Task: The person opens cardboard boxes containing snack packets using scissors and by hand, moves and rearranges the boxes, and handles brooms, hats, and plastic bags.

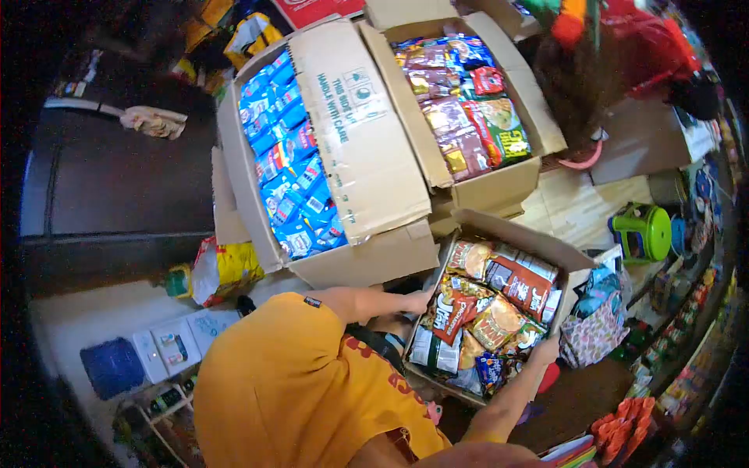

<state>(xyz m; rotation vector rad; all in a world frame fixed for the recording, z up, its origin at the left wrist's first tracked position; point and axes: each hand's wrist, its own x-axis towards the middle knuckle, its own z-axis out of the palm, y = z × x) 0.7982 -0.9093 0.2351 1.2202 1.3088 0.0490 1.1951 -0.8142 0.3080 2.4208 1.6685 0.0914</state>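
A small open cardboard box [573, 269] full of snack packets [499, 324] is between my two hands. My left hand [417, 301] grips its left wall near the top edge. On the opposite side, my right hand [545, 351] is closed on the right wall. The packets inside are brown, orange and green, with a small dark blue one [490, 373] near the lower edge. Some of my fingers are hidden by the box walls. Whether the box rests on something below cannot be seen.
Beyond are a large carton [367, 132] of blue packets and another open carton [499, 183] of mixed packets. A green stool [647, 232] stands to the right, near a patterned cloth bag [594, 337]. Stocked shelves line the right edge. A dark cabinet [125, 179] is at left.
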